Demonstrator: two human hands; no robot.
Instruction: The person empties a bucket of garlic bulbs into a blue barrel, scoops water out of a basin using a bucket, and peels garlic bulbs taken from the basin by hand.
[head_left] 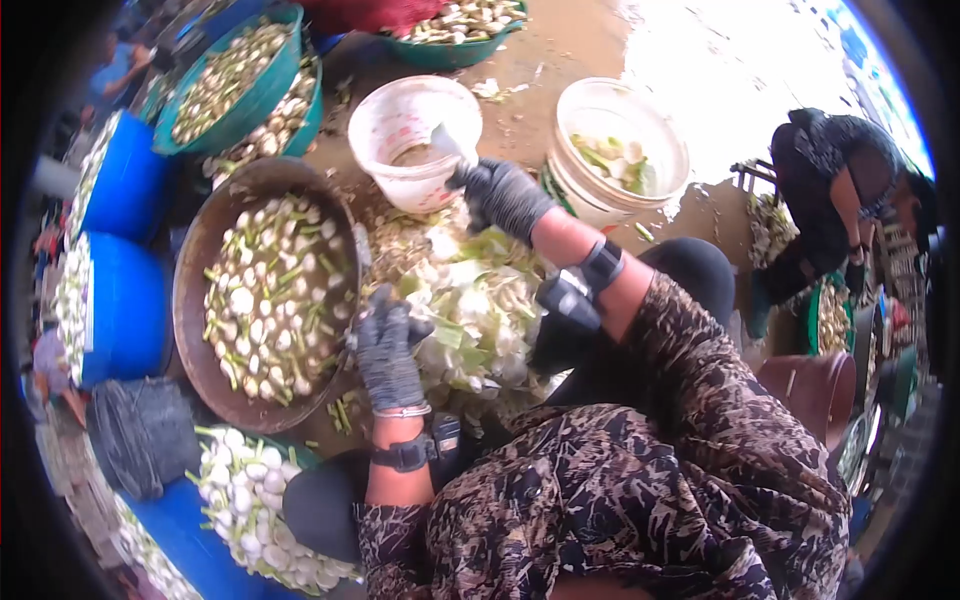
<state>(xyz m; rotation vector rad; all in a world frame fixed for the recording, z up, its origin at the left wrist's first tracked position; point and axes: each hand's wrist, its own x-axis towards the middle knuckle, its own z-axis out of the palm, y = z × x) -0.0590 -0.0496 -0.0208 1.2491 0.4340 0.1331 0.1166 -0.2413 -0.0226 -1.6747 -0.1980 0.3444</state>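
My right hand (507,200), in a dark grey glove, is closed on what looks like a knife with a short pale blade (446,142). The blade points up and left over the near rim of a white bucket (405,185). My left hand (390,350), gloved alike, has its fingers partly apart and nothing visible in them. It is close to the right rim of a wide brown basin (185,320), where white bulbs with green stems (265,300) lie in murky water. Below both hands is a heap of pale green and white peelings (475,310).
Another white bucket (560,170) holds peelings. Blue drums (130,310) and green basins (255,90) of bulbs line the left. More bulbs (255,500) lie near my left knee. A person (840,180) bends over at the right, near a brown container (810,395).
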